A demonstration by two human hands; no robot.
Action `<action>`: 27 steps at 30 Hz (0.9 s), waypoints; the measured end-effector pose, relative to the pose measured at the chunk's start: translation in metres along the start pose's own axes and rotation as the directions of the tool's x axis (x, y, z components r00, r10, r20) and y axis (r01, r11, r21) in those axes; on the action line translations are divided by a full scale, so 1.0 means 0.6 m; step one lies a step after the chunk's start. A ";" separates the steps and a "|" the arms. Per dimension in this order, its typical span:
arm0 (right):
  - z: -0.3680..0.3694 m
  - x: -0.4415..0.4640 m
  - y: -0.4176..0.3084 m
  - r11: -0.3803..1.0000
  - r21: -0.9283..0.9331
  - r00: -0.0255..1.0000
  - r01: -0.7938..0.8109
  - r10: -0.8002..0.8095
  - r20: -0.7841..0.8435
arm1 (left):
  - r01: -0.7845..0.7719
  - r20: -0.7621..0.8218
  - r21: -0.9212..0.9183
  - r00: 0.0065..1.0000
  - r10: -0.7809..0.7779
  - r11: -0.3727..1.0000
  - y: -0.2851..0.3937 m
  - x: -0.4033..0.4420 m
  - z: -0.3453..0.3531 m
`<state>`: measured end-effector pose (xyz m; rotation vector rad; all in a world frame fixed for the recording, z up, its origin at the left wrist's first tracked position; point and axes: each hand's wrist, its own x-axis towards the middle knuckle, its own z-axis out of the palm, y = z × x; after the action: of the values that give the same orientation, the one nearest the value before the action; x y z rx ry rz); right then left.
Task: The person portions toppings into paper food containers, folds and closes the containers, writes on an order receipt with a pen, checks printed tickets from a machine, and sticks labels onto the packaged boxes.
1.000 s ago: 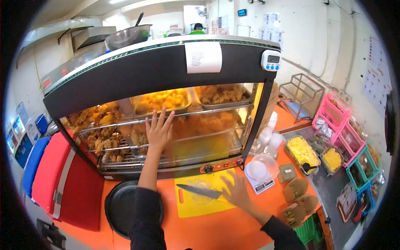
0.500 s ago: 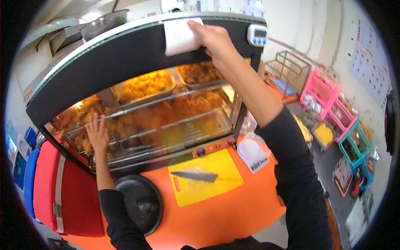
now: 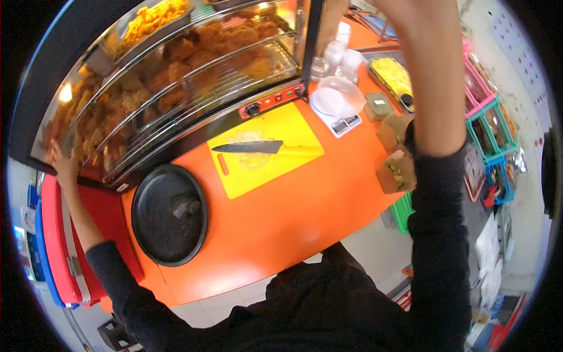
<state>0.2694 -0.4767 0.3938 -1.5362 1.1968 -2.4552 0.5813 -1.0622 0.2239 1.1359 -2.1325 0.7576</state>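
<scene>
My left hand (image 3: 63, 161) is at the lower left of the glass front of a food warmer (image 3: 94, 126), fingers stretched out against or close to the pane. Only the wrist and a blurred edge of my right hand (image 3: 404, 10) show at the top of the view, right of the warmer. Its fingers are out of the picture, so what it holds is hidden. Fried pieces (image 3: 226, 38) lie on racks behind the glass, below a tray of yellow-orange food (image 3: 155, 20). A knife (image 3: 249, 146) with a yellow handle rests on a yellow cutting board (image 3: 246, 182).
A round black tray (image 3: 158, 234) lies on the orange table (image 3: 281, 223). A kitchen scale (image 3: 346, 126) carries a clear bowl. Paper boxes (image 3: 394, 176) stand at the right edge, near a tray of yellow food (image 3: 390, 76). A red insulated box (image 3: 58, 234) is at left.
The view has tipped down and moved right. My left hand has slid toward the warmer's lower left corner. My right hand has left the white paper, which is out of view now.
</scene>
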 end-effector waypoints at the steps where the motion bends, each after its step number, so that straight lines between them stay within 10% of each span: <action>1: -0.011 -0.048 -0.004 0.993 0.091 0.993 -0.076 0.084 -0.088 | 0.020 0.103 0.098 0.994 -0.030 0.995 0.020 0.000 -0.037; 2: -0.024 -0.106 -0.007 0.975 0.180 0.971 -0.131 0.163 -0.176 | 0.032 0.208 0.231 0.975 -0.082 0.972 0.116 -0.032 -0.146; 3: -0.036 -0.170 -0.006 0.947 0.273 0.935 -0.170 0.242 -0.258 | -0.047 0.122 -0.305 0.989 0.088 0.951 0.193 -0.075 -0.200; 4: -0.043 -0.237 -0.001 0.907 0.373 0.885 -0.196 0.328 -0.330 | -0.147 -0.021 -0.743 0.980 0.196 0.654 0.253 -0.126 -0.246; 5: -0.034 -0.309 0.018 0.880 0.314 0.868 -0.357 0.436 -0.236 | 0.203 0.303 -0.909 0.922 0.243 0.364 0.309 -0.202 -0.262; 6: -0.027 -0.380 0.049 0.735 0.239 0.722 -0.635 0.674 -0.155 | 0.454 0.398 -0.887 0.845 0.357 -0.087 0.398 -0.309 -0.340; 7: -0.021 -0.451 0.080 0.518 0.126 0.515 -0.846 0.855 -0.061 | 0.579 0.393 -0.784 0.741 0.545 -0.222 0.443 -0.395 -0.343; 8: -0.011 -0.525 0.100 0.593 0.240 0.606 -0.768 0.795 -0.027 | 0.719 0.370 -0.637 0.602 0.707 -0.278 0.488 -0.481 -0.345; 12: -0.079 -0.745 0.087 0.456 -0.048 0.453 -0.889 0.857 -0.245 | 0.943 0.572 -0.332 0.213 0.792 -0.014 0.635 -0.672 -0.456; 15: -0.171 -0.780 0.028 0.348 -0.291 0.413 -0.891 0.888 -0.202 | 0.866 0.620 -0.473 0.460 0.635 -0.166 0.718 -0.769 -0.498; 18: -0.289 -0.721 -0.075 0.329 -0.494 0.511 -0.805 0.807 -0.296 | 0.793 0.733 -0.597 0.475 0.486 0.125 0.769 -0.763 -0.545; 22: -0.498 -0.641 -0.183 0.363 -0.641 0.737 -0.676 0.330 -0.590 | 0.390 0.438 -0.899 0.815 0.379 0.200 0.825 -0.788 -0.502; 27: -0.701 -0.624 -0.223 0.110 -0.713 0.708 -0.692 0.297 -0.641 | 0.372 0.513 -0.805 0.828 0.227 0.463 0.930 -0.739 -0.645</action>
<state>0.1887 0.0107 0.0917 -0.3048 2.9541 -1.4279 0.3953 -0.2940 0.0435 0.8425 -2.3553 -0.8824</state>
